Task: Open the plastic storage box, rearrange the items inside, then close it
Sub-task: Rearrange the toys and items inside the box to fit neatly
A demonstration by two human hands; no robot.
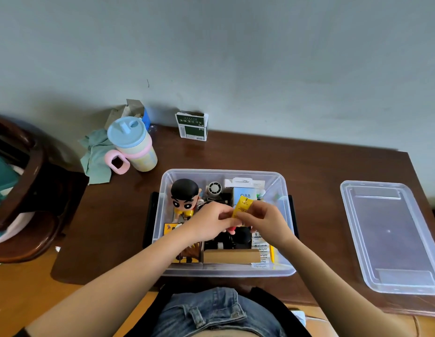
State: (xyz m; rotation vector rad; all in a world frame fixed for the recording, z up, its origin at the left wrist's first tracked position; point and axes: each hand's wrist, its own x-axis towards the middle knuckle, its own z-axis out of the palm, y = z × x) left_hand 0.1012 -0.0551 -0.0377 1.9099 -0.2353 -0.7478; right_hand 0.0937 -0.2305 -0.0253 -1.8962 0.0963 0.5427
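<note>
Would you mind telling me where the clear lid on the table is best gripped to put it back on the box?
Probably by the clear lid's near short edge, from the person's side: it lies flat on the table with its raised rim showing, free of other things.

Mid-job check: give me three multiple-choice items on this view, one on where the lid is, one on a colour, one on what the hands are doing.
1. Where is the lid?
A. On the box
B. Flat on the table, right of the box
C. On the chair

2. What colour is the small packet?
A. Yellow
B. Green
C. White

3. What are the hands doing?
A. Both resting open on the table
B. Only the left holds something
C. Both hold the packet above the box

Answers: 1 B, the clear lid lies apart from the open storage box. 2 A, it shows yellow with dark print. 3 C, left hand and right hand both pinch it over the contents.
</note>
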